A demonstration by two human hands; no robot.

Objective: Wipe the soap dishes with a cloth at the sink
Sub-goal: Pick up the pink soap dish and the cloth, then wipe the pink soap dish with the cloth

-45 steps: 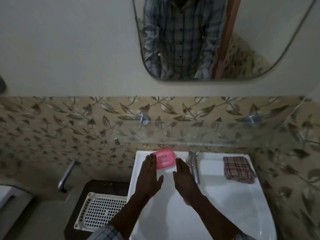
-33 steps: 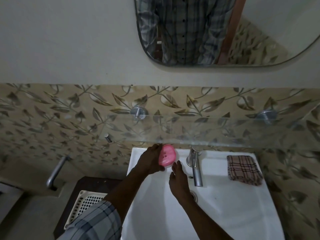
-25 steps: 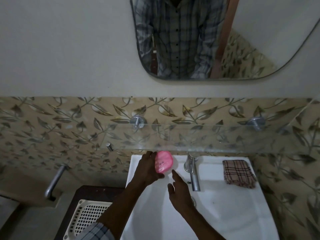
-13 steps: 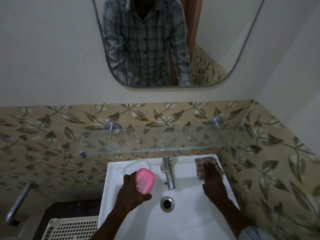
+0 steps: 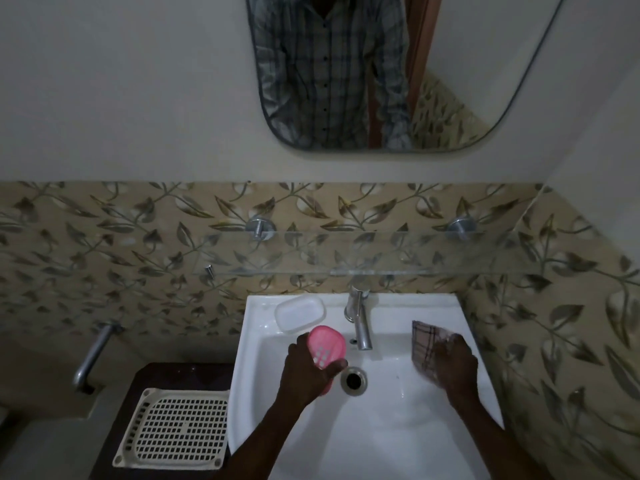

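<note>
Curling round the pink oval slotted plastic soap dish [image 5: 327,346], the left hand [image 5: 308,370] holds it tilted over the white ceramic sink [image 5: 415,303], long axis pointing away. Rightward, beyond the drain [image 5: 353,379], the right hand [image 5: 455,367] clutches the soft brown checked cloth [image 5: 423,342]; a white rectangular plastic dish [image 5: 300,313] sits on the back rim.

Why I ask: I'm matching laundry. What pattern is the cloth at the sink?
The cloth is checked, brown on beige; head view shows it best.
</note>
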